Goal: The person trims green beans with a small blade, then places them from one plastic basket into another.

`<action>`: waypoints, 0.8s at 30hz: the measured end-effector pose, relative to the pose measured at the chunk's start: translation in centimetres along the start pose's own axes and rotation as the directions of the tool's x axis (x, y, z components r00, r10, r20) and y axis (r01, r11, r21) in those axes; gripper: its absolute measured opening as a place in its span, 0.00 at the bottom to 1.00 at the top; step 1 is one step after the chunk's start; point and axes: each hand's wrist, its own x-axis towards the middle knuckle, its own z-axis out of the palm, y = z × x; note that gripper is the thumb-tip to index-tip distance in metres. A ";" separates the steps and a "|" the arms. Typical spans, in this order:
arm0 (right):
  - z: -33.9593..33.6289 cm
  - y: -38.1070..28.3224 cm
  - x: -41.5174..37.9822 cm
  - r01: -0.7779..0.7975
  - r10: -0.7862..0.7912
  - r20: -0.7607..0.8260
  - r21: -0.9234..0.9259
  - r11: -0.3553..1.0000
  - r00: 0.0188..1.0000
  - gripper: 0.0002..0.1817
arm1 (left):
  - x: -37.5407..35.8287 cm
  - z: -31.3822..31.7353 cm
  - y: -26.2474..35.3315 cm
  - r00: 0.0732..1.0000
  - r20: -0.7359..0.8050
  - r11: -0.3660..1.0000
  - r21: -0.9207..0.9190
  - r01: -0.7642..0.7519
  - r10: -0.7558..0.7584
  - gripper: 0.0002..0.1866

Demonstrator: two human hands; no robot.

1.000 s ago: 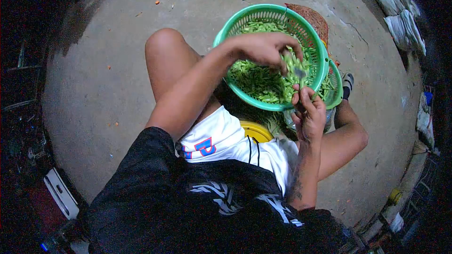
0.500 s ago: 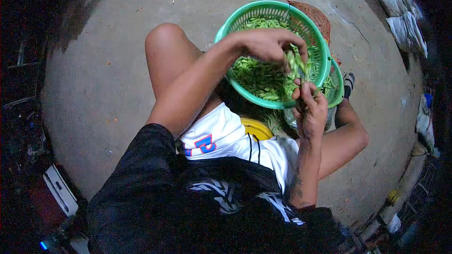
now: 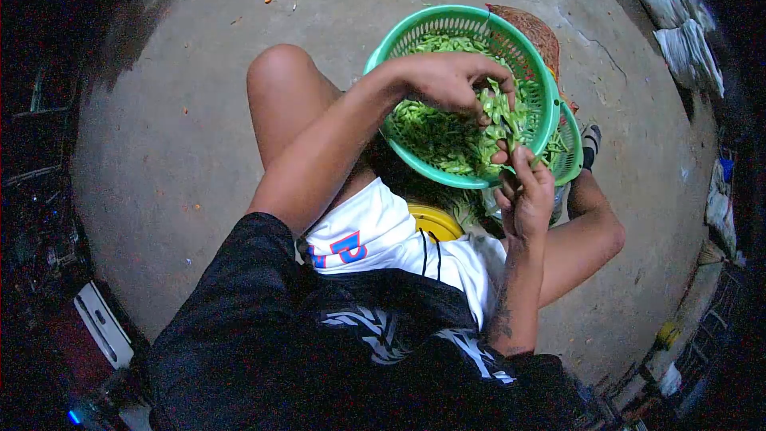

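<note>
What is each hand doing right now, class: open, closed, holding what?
Left hand: closed on green pods over the green basket.
Right hand: closed on a small blade.

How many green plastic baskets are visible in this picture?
2. The large round green plastic basket full of green pods sits before the knees; a smaller green plastic basket lies partly hidden behind its right side. More may be hidden.

The ground is a grey concrete floor [image 3: 183,136] with tiny orange bits on it. A yellow bowl [image 3: 435,222] sits low between the legs. A brown woven basket [image 3: 533,30] peeks out at the top. White bags [image 3: 678,28] lie at the top right edge. A white flat thing [image 3: 102,326] lies at the bottom left. A black and white shoe [image 3: 590,144] is at the right.
</note>
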 end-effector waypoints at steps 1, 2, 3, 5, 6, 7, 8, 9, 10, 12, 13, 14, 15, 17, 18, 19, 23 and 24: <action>0.0 0.3 0.0 0.004 -0.004 -0.017 0.007 1.000 1.000 0.16 | 0.0 0.2 0.2 1.000 0.001 1.000 -0.002 -0.001 0.001 0.25; -0.1 0.6 0.0 0.005 -0.005 -0.035 0.015 1.000 0.999 0.17 | 0.1 0.5 0.3 0.999 -0.018 0.998 0.060 0.033 -0.032 0.24; -0.2 0.6 0.0 0.000 0.000 -0.037 0.013 1.000 0.999 0.17 | 0.0 0.7 0.5 0.997 -0.041 0.990 0.121 0.068 -0.063 0.23; -0.3 0.6 0.0 0.007 -0.010 0.039 0.089 0.996 0.999 0.18 | -0.1 -0.5 0.5 0.997 -0.017 0.994 0.072 0.077 -0.076 0.23; -0.3 0.6 0.0 0.007 -0.011 0.041 0.089 0.996 0.999 0.18 | -0.1 -1.1 0.2 0.996 0.007 0.996 0.032 0.084 -0.084 0.22; -0.2 0.5 0.1 0.005 -0.008 0.038 0.078 0.997 0.999 0.19 | -0.2 -1.0 -0.1 0.999 -0.049 1.000 -0.011 -0.006 0.005 0.22; -0.1 0.5 0.2 0.005 -0.007 0.033 0.068 0.998 0.999 0.19 | -0.2 -1.2 -0.4 0.999 -0.048 1.000 -0.005 -0.007 0.007 0.22; 0.1 0.4 0.4 0.010 -0.012 0.034 0.071 0.997 0.999 0.19 | -0.2 -1.4 -0.4 0.998 -0.057 1.000 0.023 -0.019 0.020 0.22; 0.2 0.3 0.4 0.013 -0.014 0.028 0.061 0.998 1.000 0.19 | -0.3 -1.5 -0.4 0.997 -0.065 0.998 0.048 -0.029 0.032 0.22; 0.2 0.2 0.3 0.013 -0.014 0.019 0.049 0.999 1.000 0.19 | -0.4 -1.8 -0.7 0.997 -0.074 0.999 -0.033 0.000 -0.002 0.21; 0.3 0.1 0.3 0.007 -0.007 0.011 0.053 0.999 1.000 0.18 | -0.5 -2.0 -0.9 0.996 -0.081 0.993 -0.112 0.030 -0.039 0.20; 0.3 0.1 0.3 0.002 -0.002 0.005 0.057 0.998 1.000 0.18 | -0.5 -2.1 -1.0 0.996 -0.081 0.993 -0.110 0.031 -0.040 0.20; 0.3 0.1 0.3 0.004 -0.004 0.008 0.059 0.998 1.000 0.18 | -0.5 -2.1 -1.1 0.992 -0.124 0.999 -0.048 0.010 -0.016 0.21; 0.0 0.3 0.3 0.019 -0.019 -0.001 0.096 0.995 1.000 0.17 | -0.2 -2.1 -1.2 0.987 -0.163 1.000 0.015 -0.010 0.012 0.22; 0.0 0.3 0.4 0.020 -0.020 -0.003 0.097 0.995 1.000 0.17 | -0.2 -1.7 -1.1 0.988 -0.150 0.999 -0.026 0.038 -0.042 0.23; 0.0 0.4 0.4 0.013 -0.012 -0.006 0.103 0.995 1.000 0.17 | -0.2 -1.2 -0.9 0.986 -0.134 0.994 -0.065 0.087 -0.095 0.24; 0.1 0.9 0.7 0.036 -0.032 -0.033 0.150 0.988 0.999 0.17 | 0.5 0.9 -0.5 0.998 -0.045 0.999 -0.024 0.030 -0.031 0.25; 0.1 0.7 0.5 0.032 -0.027 -0.035 0.147 0.989 0.999 0.17 | 0.4 0.5 -0.6 0.998 -0.046 0.999 -0.030 0.031 -0.032 0.25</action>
